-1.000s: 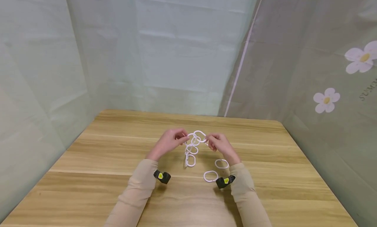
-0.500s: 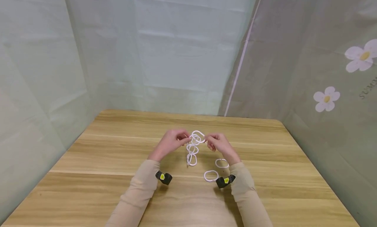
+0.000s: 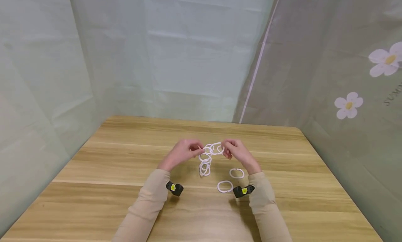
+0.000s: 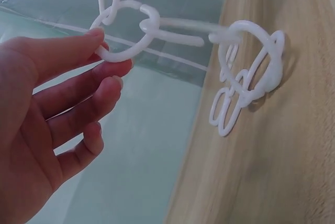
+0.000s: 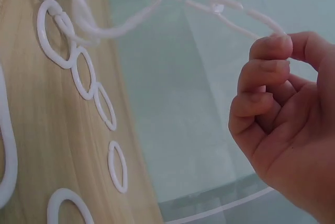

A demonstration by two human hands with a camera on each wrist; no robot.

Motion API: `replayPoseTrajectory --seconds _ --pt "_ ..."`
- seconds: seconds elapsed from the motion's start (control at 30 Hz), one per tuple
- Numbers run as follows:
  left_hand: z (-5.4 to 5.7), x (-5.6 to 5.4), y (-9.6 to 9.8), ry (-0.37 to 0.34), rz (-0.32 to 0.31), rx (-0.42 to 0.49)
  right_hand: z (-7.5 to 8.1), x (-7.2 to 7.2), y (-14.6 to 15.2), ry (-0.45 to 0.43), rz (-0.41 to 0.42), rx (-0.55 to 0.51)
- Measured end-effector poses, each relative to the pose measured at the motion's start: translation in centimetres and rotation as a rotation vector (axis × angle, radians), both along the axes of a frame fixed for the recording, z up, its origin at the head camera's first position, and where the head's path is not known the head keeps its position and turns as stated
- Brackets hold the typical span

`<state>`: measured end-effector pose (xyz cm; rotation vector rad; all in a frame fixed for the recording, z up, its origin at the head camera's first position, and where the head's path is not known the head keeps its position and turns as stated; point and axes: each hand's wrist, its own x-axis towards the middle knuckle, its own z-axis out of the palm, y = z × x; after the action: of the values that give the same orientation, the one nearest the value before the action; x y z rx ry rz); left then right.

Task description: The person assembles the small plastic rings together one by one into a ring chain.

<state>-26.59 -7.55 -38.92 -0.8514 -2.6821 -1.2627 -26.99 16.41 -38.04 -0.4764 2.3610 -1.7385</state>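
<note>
A chain of several white oval plastic rings [image 3: 207, 160] hangs between my two hands, its lower end bunched on the wooden table. My left hand [image 3: 183, 153] pinches one linked ring [image 4: 123, 56] between thumb and index finger; the other fingers are loosely bent in the left wrist view. Across from it, my right hand [image 3: 237, 152] grips the far end of a ring [image 5: 261, 19] between thumb and fingertips, the other fingers curled in. That ring is linked into the one at my left fingertips. A small part of it is hidden by my right fingers.
Two separate white rings lie on the table [image 3: 282, 186] near my right wrist, one farther [image 3: 237, 169] and one nearer [image 3: 224, 181]. Pale curtains [image 3: 201, 60] stand behind and on both sides. Each wrist carries a black camera [image 3: 175, 188].
My right hand has moved slightly right, drawing its ring sideways and lower between the hands. The left hand has shifted a little right. The chain's hanging part has swung and gathered closer together.
</note>
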Motion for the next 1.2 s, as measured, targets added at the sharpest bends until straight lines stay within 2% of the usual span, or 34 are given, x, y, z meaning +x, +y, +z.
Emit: replayPoseTrajectory --seconds 0.1,0.27,0.43,0.67,0.8,0.9,1.07,1.2 --pt "-0.1 0.2 0.2 -0.022 -0.027 -0.010 0.2 0.2 -0.1 0.010 0.001 0.013" --pt "-0.2 0.4 0.3 -0.020 -0.080 -0.002 0.4 0.4 -0.1 0.028 0.000 0.008" --pt "-0.3 0.3 0.4 -0.076 -0.139 -0.004 0.4 0.4 -0.1 0.015 0.016 0.027" --pt "-0.4 0.4 1.0 -0.158 -0.192 0.029 0.0 0.4 -0.8 0.011 0.117 0.119" --pt "-0.6 0.4 1.4 -0.205 -0.218 0.053 -0.1 0.6 -1.2 0.005 0.141 0.130" --pt "-0.6 0.5 1.5 -0.243 -0.223 0.085 -0.1 0.6 -1.4 -0.008 0.145 0.139" --pt "-0.5 0.7 1.8 -0.298 -0.198 0.132 -0.2 0.6 -1.5 -0.006 0.139 0.139" --pt "-0.4 0.6 1.6 -0.306 -0.168 0.137 -0.4 0.4 -1.6 0.019 0.127 0.111"
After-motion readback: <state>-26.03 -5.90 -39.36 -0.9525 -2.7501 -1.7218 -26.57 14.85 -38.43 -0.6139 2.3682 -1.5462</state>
